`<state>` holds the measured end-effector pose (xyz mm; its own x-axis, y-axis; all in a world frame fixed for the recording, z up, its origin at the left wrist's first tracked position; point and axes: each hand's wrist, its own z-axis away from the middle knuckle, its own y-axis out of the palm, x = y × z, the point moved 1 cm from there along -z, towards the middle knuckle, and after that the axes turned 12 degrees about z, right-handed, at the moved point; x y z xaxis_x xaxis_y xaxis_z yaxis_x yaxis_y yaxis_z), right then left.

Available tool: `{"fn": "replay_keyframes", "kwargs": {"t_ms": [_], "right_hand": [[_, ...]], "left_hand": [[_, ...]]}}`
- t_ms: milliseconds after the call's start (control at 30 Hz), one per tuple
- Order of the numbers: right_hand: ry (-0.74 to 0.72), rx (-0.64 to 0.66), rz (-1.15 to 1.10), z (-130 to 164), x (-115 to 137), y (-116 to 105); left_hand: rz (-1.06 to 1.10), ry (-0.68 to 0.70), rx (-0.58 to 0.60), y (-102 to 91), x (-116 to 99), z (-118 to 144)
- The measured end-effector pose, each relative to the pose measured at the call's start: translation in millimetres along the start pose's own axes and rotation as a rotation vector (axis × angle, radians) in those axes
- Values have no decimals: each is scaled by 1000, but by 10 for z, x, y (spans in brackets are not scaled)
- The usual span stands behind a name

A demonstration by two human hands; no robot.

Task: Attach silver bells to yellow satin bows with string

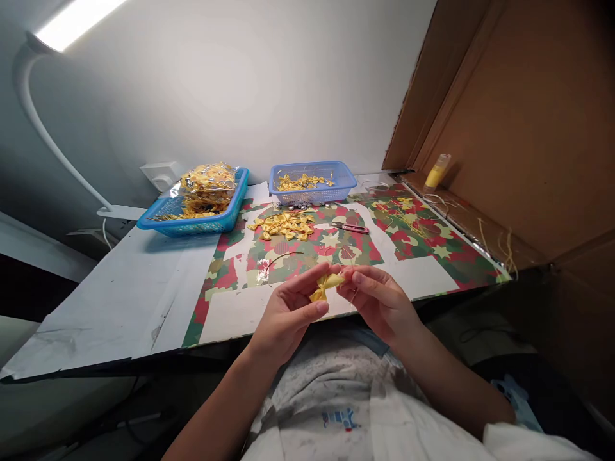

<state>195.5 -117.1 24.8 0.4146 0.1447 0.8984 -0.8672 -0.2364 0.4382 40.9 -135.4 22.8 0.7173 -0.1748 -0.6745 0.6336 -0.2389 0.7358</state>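
Over the worktop's (115,288) near edge, the left hand (291,310) pinches a yellow bow (321,289) between thumb and fingers; the right hand's (379,298) fingers pinch a thin thread (355,295) at the bow's right end; toward the far edge lie a pile of bows (286,225) and pink snips (353,228); a periwinkle basket (317,193) stands along that edge, behind the pile.
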Motion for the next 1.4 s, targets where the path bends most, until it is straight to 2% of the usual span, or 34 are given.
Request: {"fn": "replay_keyframes", "kwargs": {"t_ms": [200,333,400,567,667,933,1400], "right_hand": [[-80,-64,0,11,77,-58],[-167,-57,96,13,45,-86],[-256,-45,226,26,23,-99],[-568,-2,747,82,23,-88],[-675,18,901,92,22,-68],[-738,-22,964,82,-5,-68],[-706,-26,963,93,-6,-64]], "left_hand": [[7,-3,-15,-2,-18,9],[9,14,-36,-6,-5,-3],[-5,23,-58,-13,4,-3],[-46,20,-123,-34,19,6],[-33,29,-134,-26,22,3],[70,-75,-60,9,22,-6],[125,-110,-113,-13,18,-13]]}}
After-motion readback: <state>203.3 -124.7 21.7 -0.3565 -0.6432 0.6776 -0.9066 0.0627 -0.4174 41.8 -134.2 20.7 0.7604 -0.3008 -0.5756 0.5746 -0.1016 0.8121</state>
